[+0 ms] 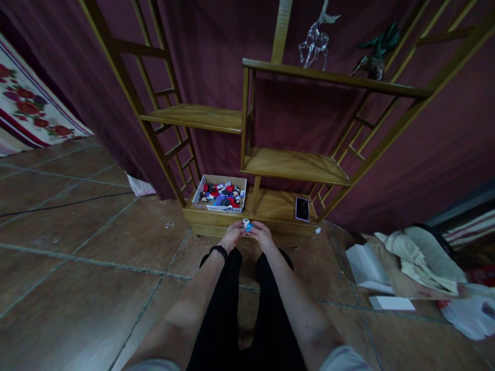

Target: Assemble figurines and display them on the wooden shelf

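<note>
Head view: figurine (247, 224) pinched between both hands.

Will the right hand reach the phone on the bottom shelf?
Probably yes: the phone lies on the open bottom shelf near the right hand, nothing between, though it grips a small figure.

White and blue on the small figure (246, 225); red, black and blue jumbled in the white box (198, 195); honey-yellow wood for the shelf (294, 165); dark maroon across the curtain (425, 144); brown tiles on the floor (77, 226); red flowers printed on the pale cloth (27, 103).
</note>
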Motion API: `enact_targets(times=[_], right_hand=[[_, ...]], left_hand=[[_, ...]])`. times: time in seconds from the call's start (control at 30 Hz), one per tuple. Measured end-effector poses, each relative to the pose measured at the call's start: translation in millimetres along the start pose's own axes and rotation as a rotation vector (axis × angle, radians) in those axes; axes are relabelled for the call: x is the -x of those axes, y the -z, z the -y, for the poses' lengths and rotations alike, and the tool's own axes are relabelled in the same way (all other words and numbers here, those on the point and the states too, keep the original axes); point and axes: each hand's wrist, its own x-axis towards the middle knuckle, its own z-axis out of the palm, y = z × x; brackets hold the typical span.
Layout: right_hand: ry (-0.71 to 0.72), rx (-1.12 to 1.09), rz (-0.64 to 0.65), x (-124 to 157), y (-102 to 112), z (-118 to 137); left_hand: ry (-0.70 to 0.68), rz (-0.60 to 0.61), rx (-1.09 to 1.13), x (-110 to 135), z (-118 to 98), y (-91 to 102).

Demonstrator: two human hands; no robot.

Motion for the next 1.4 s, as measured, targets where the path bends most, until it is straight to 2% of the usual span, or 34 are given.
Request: enact_targets(times=[0.53,0.93,1.1,1.4], right_hand=[[-0.065,0.007,-0.014,8.2,-6.1,12.1],[-0.108,0.032,-0.128,6.9,-8.7,18.5],[-0.102,0.03,-0.126,5.8,-6.9,19.6],[-0.141,0.096,-0.229,-2.8,0.2,19.4]], left_hand=[[0.047,0.024,0.037,2.6,-2.1,-2.9],[0.042,-0.007,0.003,2.3,-0.4,-5.3],[0.036,0.051,-0.036,-0.4,0.3,-5.4],[0.037,0.122,-0.088,-12.6,5.0,-9.8]])
